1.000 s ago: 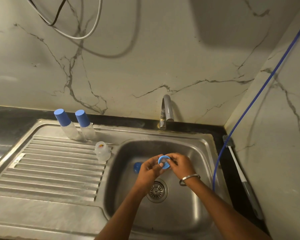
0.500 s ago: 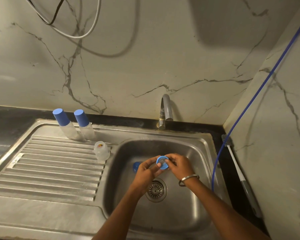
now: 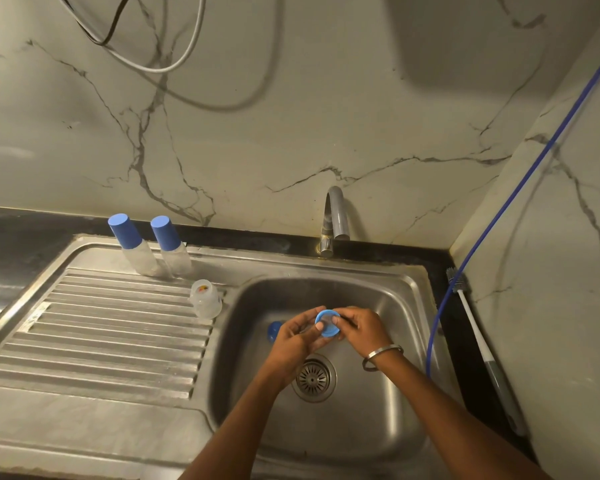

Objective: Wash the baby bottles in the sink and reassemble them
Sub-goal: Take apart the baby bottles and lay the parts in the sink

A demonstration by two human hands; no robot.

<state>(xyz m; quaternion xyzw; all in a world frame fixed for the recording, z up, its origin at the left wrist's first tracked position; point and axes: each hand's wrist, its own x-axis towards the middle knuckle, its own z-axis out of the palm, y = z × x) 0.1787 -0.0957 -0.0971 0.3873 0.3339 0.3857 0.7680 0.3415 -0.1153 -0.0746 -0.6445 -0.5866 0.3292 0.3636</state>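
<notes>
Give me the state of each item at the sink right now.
blue ring: held over the basin by both hands
left hand: gripping the ring
right hand: pinching the ring
two capped bottles: upright on drainboard, caps on
open bottle: uncapped, on drainboard
tap: no water running
bottle brush: lying unused

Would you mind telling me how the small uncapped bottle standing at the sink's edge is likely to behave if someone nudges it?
The uncapped bottle looks clear, thin and empty, so it is probably light and would slide easily. It stands on the ridged drainboard right beside the sink basin, so a push toward the basin might tip it in. Once down, its round body would likely roll.
</notes>
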